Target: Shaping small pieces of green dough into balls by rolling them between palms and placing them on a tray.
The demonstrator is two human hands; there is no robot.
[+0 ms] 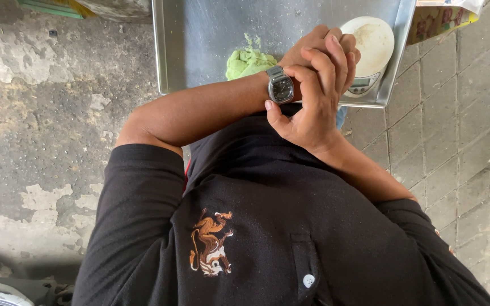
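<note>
Together, right hand [312, 107] over left hand [313, 48]

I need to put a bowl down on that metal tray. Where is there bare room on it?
The metal tray is bare along its left part, between its left rim and the green dough. The right end is crowded: the white scale fills that corner, and the clasped left hand and right hand cover the middle.
</note>
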